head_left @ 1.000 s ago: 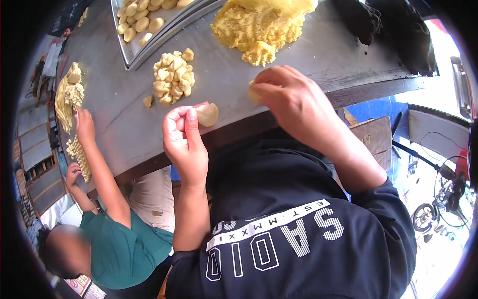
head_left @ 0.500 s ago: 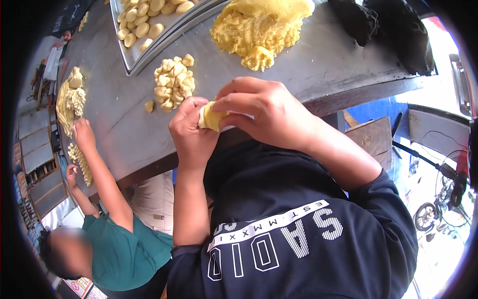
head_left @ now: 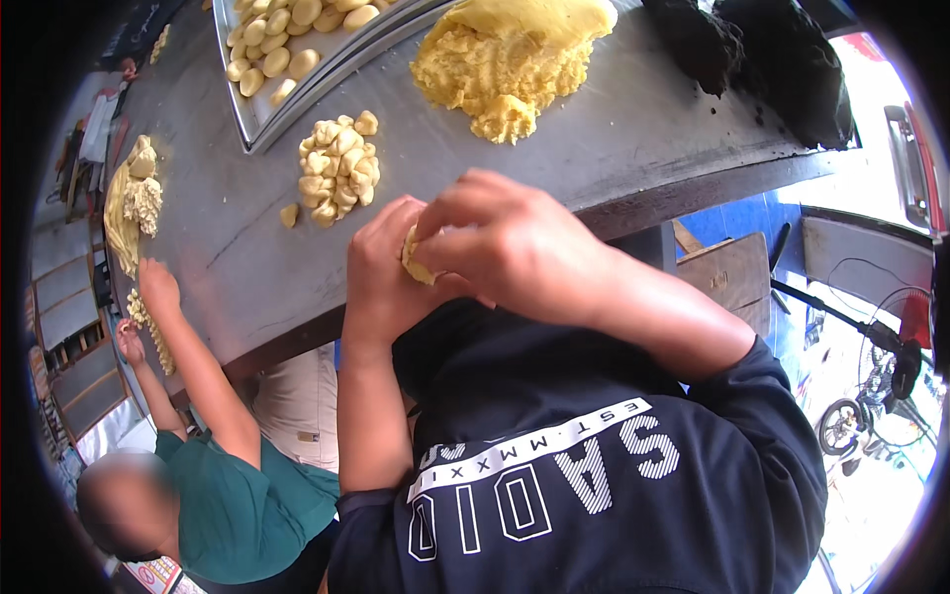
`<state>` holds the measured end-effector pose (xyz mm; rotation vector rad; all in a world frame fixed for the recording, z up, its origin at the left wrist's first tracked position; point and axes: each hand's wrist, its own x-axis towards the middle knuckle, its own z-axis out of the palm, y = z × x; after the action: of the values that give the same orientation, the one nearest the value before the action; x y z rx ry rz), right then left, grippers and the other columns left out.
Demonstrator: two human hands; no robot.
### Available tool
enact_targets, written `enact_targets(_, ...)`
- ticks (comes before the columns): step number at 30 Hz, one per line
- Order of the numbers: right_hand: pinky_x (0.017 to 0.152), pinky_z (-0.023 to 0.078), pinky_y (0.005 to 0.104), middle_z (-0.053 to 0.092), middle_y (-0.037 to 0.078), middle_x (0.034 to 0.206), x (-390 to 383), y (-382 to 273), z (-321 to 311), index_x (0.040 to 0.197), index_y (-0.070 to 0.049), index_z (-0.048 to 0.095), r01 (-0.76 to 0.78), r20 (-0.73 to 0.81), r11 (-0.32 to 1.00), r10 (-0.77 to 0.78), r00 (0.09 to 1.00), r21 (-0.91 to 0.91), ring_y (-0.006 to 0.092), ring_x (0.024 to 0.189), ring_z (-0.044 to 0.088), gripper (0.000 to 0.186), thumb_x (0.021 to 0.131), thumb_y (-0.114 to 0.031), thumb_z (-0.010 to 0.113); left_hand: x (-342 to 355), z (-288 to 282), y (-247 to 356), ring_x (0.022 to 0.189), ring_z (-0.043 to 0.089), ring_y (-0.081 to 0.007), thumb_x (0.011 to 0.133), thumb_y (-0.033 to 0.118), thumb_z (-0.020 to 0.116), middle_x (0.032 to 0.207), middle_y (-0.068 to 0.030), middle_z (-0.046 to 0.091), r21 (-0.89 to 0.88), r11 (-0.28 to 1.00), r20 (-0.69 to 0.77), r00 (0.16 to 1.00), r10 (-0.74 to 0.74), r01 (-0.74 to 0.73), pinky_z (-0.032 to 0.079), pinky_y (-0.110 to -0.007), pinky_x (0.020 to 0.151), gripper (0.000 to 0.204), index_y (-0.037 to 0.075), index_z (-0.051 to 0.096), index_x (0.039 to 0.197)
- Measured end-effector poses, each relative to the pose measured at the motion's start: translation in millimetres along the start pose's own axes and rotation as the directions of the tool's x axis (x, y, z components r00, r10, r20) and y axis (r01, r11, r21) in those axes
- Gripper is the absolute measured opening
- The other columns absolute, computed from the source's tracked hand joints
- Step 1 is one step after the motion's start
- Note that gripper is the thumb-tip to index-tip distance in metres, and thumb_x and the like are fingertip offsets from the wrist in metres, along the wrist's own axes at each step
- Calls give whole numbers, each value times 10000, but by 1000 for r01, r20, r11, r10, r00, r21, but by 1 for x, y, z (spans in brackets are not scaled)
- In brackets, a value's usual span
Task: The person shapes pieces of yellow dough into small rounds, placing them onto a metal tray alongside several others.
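My left hand [head_left: 384, 272] and my right hand [head_left: 510, 247] are pressed together over the table's near edge, both closed around one small lump of yellow dough [head_left: 413, 259]. Only a sliver of the lump shows between the fingers. Just beyond my hands on the grey metal table [head_left: 247, 267] lies a small pile of shaped dough pieces [head_left: 336, 170], with one stray piece [head_left: 289, 214] beside it. A big mound of yellow dough [head_left: 515, 61] sits further back.
A metal tray [head_left: 259, 124] holding several dough balls stands at the back left. A dark bag [head_left: 767, 59] lies at the back right. To my left, a person in a green shirt [head_left: 233, 495] reaches a hand [head_left: 156, 287] to the table near another dough heap [head_left: 134, 198].
My right hand came left from the table and joined my left hand, which held the dough lump. Both hands now enclose it, slightly nearer my body.
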<state>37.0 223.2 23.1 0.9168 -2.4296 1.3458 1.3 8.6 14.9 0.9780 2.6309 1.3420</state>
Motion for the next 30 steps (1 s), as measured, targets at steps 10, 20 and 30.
enact_targets(10,919,644,455,745,110,1232,11,0,12,1245,-110,824,-170,-134,982,181,974,86,357,1099,762,490,768,-46,916,-15,18,-7,786,761,-331,709,420,1107,875,-108,749,17,999,-4,999,35,-35,586,-375,720,601,59,695,957)
enact_targets(20,856,621,459,717,85,997,-3,56,-38,1067,-132,853,-298,-143,818,262,954,-492,322,1012,749,98,1003,-109,783,-13,-8,-9,678,476,-10,1246,400,532,850,38,608,-569,747,168,937,-306,345,365,-213,579,396,67,713,1130)
enact_targets(30,774,616,456,757,146,951,-5,36,-31,1111,-54,794,-310,-164,932,281,946,-189,371,857,775,90,1042,-111,790,-14,-5,-15,758,544,-35,1130,310,768,1024,-15,696,-726,623,138,949,-284,292,432,-223,649,259,64,706,1076)
